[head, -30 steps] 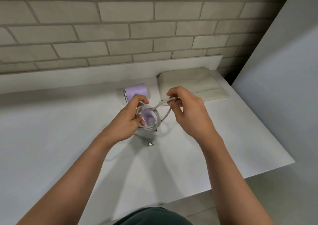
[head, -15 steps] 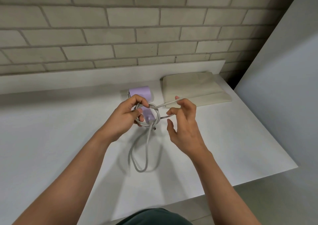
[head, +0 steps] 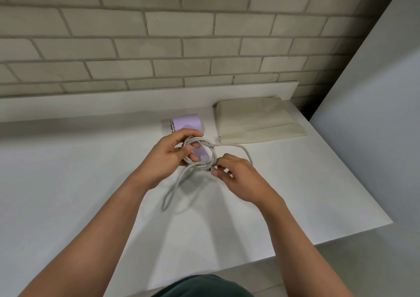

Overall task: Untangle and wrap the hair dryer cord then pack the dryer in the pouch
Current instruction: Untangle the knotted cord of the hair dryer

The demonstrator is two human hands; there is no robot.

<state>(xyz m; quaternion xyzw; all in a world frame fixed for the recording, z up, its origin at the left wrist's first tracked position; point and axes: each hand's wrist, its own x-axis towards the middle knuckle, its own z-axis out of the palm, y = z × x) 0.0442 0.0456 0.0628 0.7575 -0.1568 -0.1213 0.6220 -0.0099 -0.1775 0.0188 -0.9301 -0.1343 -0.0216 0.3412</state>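
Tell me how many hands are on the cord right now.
2. The left hand grips the coiled cord just in front of the purple hair dryer; the right hand pinches the coil's near edge, to the right.

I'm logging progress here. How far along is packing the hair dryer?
Done: several turns of cord are coiled, gripped by the left hand over the dryer. In hand: the right hand pinches the cord at the coil's near edge; slack loops trail onto the counter. Left: wrap that slack, then put the dryer in the pouch, lying flat beside it.
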